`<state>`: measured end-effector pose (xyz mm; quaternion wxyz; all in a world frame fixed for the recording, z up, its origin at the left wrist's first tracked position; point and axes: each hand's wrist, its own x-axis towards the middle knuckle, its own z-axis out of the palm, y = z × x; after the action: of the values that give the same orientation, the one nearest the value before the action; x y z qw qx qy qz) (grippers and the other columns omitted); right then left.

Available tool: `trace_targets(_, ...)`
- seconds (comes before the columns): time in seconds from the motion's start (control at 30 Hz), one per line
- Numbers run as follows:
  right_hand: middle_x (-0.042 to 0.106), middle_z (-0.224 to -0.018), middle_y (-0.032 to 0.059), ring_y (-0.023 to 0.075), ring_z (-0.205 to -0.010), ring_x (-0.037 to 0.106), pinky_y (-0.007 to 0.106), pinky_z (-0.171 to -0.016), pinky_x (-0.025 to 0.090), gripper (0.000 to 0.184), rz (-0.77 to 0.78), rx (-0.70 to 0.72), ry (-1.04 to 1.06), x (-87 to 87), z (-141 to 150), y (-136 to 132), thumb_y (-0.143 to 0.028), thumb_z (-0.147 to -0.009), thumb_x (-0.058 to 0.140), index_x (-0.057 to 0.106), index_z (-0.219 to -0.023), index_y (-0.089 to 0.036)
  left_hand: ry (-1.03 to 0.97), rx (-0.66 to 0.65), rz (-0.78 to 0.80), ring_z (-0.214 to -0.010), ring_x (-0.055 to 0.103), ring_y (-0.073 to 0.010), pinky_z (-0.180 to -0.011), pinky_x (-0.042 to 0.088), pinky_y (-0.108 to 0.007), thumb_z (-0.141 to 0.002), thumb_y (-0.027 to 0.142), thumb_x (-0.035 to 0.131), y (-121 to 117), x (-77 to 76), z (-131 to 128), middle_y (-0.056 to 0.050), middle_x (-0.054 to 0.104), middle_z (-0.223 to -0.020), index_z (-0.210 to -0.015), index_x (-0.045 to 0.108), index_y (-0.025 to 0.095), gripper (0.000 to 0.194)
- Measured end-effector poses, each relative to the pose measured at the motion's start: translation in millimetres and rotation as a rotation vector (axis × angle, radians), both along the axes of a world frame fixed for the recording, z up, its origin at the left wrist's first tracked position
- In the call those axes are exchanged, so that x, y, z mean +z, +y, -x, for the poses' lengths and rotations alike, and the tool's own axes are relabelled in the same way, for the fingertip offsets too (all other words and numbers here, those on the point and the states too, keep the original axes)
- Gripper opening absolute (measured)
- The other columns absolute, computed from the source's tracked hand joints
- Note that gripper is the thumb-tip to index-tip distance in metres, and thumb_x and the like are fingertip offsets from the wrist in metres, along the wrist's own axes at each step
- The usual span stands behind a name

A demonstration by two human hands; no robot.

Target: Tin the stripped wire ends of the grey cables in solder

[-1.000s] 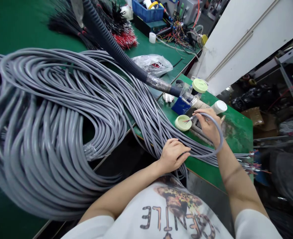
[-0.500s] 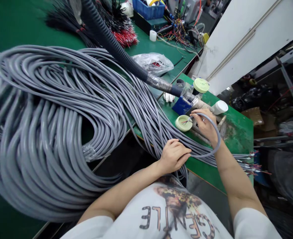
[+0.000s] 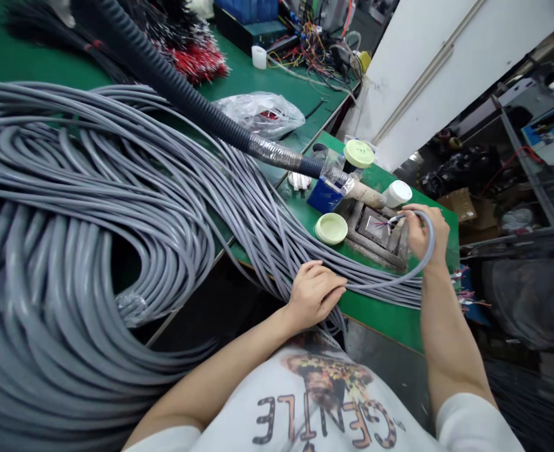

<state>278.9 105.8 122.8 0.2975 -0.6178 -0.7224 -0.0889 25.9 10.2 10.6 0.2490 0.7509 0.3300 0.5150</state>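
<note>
My right hand point(image 3: 419, 242) pinches a grey cable point(image 3: 384, 284) close to its stripped end. Thin coloured wires point(image 3: 380, 224) fan out from that end, over the shiny silver surface of a square, grey-rimmed pot point(image 3: 380, 256); whether they touch it I cannot tell. From there the cable loops over the right wrist and back toward my left hand point(image 3: 315, 292). That hand has its fingers curled round the cable and rests against the bundle of grey cables point(image 3: 277, 232). A round pale-green tub point(image 3: 331, 229) stands left of the pot.
Large coils of grey cable point(image 3: 69, 251) fill the left side. A black corrugated hose point(image 3: 201, 103) slants across to the pot. Behind it are a blue box point(image 3: 324, 196), a green-lidded jar point(image 3: 358, 154), a white jar point(image 3: 399, 193) and a plastic bag point(image 3: 260, 113).
My right hand has moved the wire ends rightward from the pale-green tub to over the square pot. The left hand keeps its place on the cable. The view has shifted to the right.
</note>
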Motion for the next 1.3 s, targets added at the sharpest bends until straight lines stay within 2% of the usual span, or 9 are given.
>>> trace_targets(0.2, 0.073, -0.089, 0.0037, 0.0228, -0.090, 0.060, 0.035, -0.082, 0.044, 0.019, 0.013, -0.024, -0.062, -21.3, -30, 17, -0.031, -0.090, 0.051, 0.068, -0.094, -0.023, 0.005, 0.013, -0.005, -0.084, 0.063, -0.0153, -0.101, 0.038, -0.039, -0.085, 0.019, 0.059, 0, 1.4, 0, -0.001, 0.073, -0.083, -0.099, 0.065, 0.022, 0.015)
trace_targets(0.63, 0.073, -0.088, 0.0036, 0.0231, -0.088, 0.061, 0.034, -0.081, 0.045, 0.018, 0.060, -0.042, -0.068, -48.5, -41, 29, -0.030, -0.088, 0.053, 0.069, -0.091, -0.023, 0.018, 0.028, -0.009, -0.083, 0.063, -0.0146, -0.100, 0.039, -0.039, -0.084, 0.018, 0.060, -1, 1.9, -1, 0.000, 0.072, -0.083, -0.098, 0.064, 0.022, 0.015)
trace_targets(0.77, 0.073, -0.088, 0.0040, 0.0229, -0.091, 0.062, 0.036, -0.084, 0.046, 0.017, 0.048, -0.038, -0.017, -37.8, -33, 16, -0.030, -0.088, 0.053, 0.069, -0.090, -0.022, 0.005, 0.022, -0.007, -0.084, 0.063, -0.0142, -0.100, 0.039, -0.039, -0.083, 0.016, 0.062, 0, 0.3, 0, 0.000, 0.072, -0.083, -0.099, 0.064, 0.022, 0.017)
trace_targets(0.9, 0.071, -0.094, 0.0049, 0.0223, -0.096, 0.062, 0.041, -0.091, 0.047, 0.019, -0.072, 0.039, 0.122, -6.1, 3, -32, -0.027, -0.091, 0.051, 0.069, -0.097, -0.023, -0.033, -0.005, 0.033, -0.084, 0.064, -0.0151, -0.100, 0.038, -0.040, -0.083, 0.016, 0.062, 0, 3.7, 1, -0.001, 0.073, -0.085, -0.099, 0.066, 0.022, 0.017)
trace_targets(0.97, 0.070, -0.100, 0.0055, 0.0219, -0.095, 0.064, 0.040, -0.086, 0.051, 0.020, -0.090, 0.154, 0.199, 5.1, 23, -64, -0.024, -0.090, 0.053, 0.069, -0.101, -0.025, -0.085, -0.039, 0.119, -0.085, 0.064, -0.0164, -0.095, 0.041, -0.039, -0.085, 0.019, 0.060, 0, 10.7, 0, -0.003, 0.074, -0.087, -0.098, 0.068, 0.021, 0.015)
trace_targets(1.03, 0.071, -0.104, 0.0037, 0.0231, -0.099, 0.064, 0.043, -0.085, 0.053, 0.023, -0.101, 0.324, 0.229, 7.7, 37, -93, -0.019, -0.089, 0.056, 0.069, -0.105, -0.029, -0.178, -0.121, 0.274, -0.086, 0.063, -0.0178, -0.089, 0.045, -0.036, -0.088, 0.024, 0.058, -1, 20.8, -3, -0.006, 0.074, -0.089, -0.098, 0.071, 0.020, 0.017)
trace_targets(1.17, 0.071, -0.113, 0.0020, 0.0248, -0.109, 0.060, 0.050, -0.093, 0.051, 0.040, -0.028, 0.619, 0.052, -7.3, 40, -134, -0.013, -0.085, 0.062, 0.062, -0.120, -0.031, -0.420, -0.403, 0.708, -0.089, 0.064, -0.0192, -0.084, 0.048, -0.032, -0.091, 0.037, 0.052, -1, 39.6, -15, -0.008, 0.074, -0.088, -0.092, 0.074, 0.015, 0.031)
trace_targets(1.23, 0.070, -0.115, 0.0021, 0.0247, -0.114, 0.058, 0.052, -0.097, 0.048, 0.043, 0.022, 0.673, -0.025, -17.9, 35, -146, -0.011, -0.084, 0.063, 0.060, -0.123, -0.031, -0.529, -0.498, 0.892, -0.086, 0.066, -0.0194, -0.082, 0.049, -0.030, -0.089, 0.044, 0.054, -1, 43.8, -21, -0.008, 0.074, -0.088, -0.086, 0.075, 0.014, 0.037)
trace_targets(1.3, 0.070, -0.116, 0.0021, 0.0240, -0.116, 0.056, 0.051, -0.099, 0.047, 0.042, 0.047, 0.687, -0.061, -27.5, 30, -154, -0.012, -0.086, 0.061, 0.060, -0.123, -0.030, -0.603, -0.525, 0.990, -0.085, 0.067, -0.0194, -0.081, 0.050, -0.028, -0.085, 0.046, 0.059, -2, 44.9, -24, -0.008, 0.074, -0.089, -0.083, 0.075, 0.012, 0.038)
